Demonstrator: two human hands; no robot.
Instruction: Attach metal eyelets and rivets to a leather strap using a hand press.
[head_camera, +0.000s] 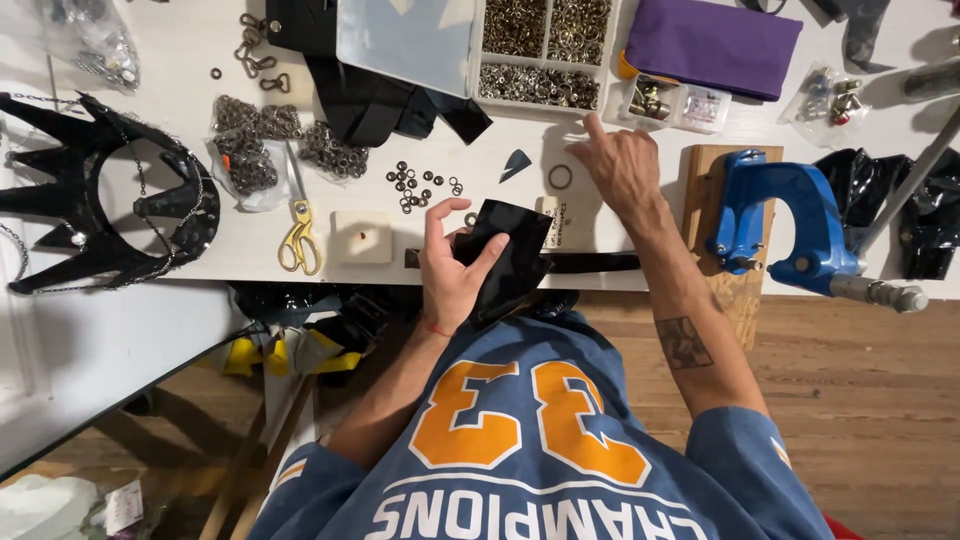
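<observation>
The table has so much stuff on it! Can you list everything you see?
black glossy piece: one, black, held at the table's front edge
metal ring: one, dark, beside the right fingertips
loose eyelets: a small scatter, dark, mid-table
scissors: one, gold handles, left of centre
compartment box: one, clear, full of metal rings, top centre
purple pouch: one, purple, top right
press tool: one, blue, on a wooden block at right
spiky collar piece: one, black, far left
left hand: holding the black glossy piece
right hand: reaching beside the metal ring
</observation>
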